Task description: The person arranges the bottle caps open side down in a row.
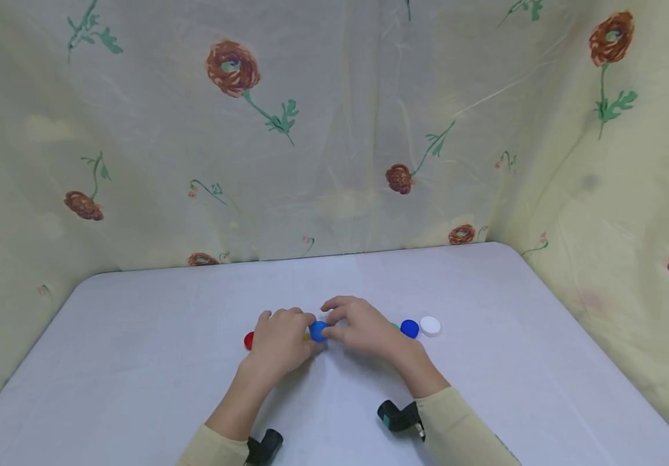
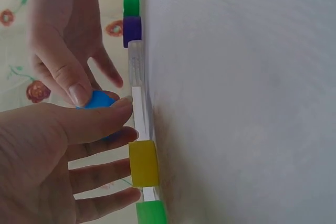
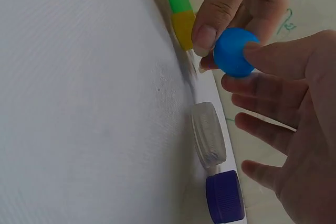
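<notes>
Both hands meet around a light blue bottle cap (image 1: 319, 331), which is held up off the table. My left hand (image 1: 282, 340) pinches it from the left with thumb and fingers. From the other side, the thumb of my right hand (image 1: 363, 329) lies on the cap's face in the right wrist view, with the index finger behind it. The other right fingers spread loosely. Below the left hand stand a yellow cap (image 2: 143, 163) and a green cap (image 2: 151, 212). A clear cap (image 3: 208, 135) and a purple cap (image 3: 224, 196) stand near the right hand.
A red cap (image 1: 249, 341) lies at the row's left end. To the right are another green cap (image 2: 131, 6), a dark blue cap (image 1: 409, 329) and a white cap (image 1: 430, 326). The white table (image 1: 154, 388) is backed by a flowered curtain (image 1: 334, 129).
</notes>
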The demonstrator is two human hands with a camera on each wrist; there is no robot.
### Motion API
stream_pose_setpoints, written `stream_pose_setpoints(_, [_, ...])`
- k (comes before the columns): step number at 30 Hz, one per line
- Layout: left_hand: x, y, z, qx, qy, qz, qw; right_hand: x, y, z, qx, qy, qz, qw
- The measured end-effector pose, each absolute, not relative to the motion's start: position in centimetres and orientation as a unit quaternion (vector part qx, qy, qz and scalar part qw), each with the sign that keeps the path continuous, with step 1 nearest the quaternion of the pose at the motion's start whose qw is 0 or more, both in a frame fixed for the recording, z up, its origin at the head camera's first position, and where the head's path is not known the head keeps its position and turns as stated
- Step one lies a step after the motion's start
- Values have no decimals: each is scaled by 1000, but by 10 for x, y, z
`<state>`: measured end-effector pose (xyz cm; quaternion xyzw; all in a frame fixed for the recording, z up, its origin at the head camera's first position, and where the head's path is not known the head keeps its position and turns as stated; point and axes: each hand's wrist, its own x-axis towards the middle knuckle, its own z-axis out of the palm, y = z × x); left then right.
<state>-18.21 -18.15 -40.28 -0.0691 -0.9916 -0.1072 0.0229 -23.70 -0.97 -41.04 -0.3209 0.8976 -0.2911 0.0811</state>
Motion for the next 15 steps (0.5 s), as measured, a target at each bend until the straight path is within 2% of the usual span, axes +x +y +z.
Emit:
stream_pose_setpoints(6, [-181,-183,-401,-75,-988,-126,41,-237,-9,-408,-294,880,-358,110])
stream_pose_setpoints(15, [-182,-182,-401,-95,-983,-136,76,-239,-8,-412,-274,875,-377,128])
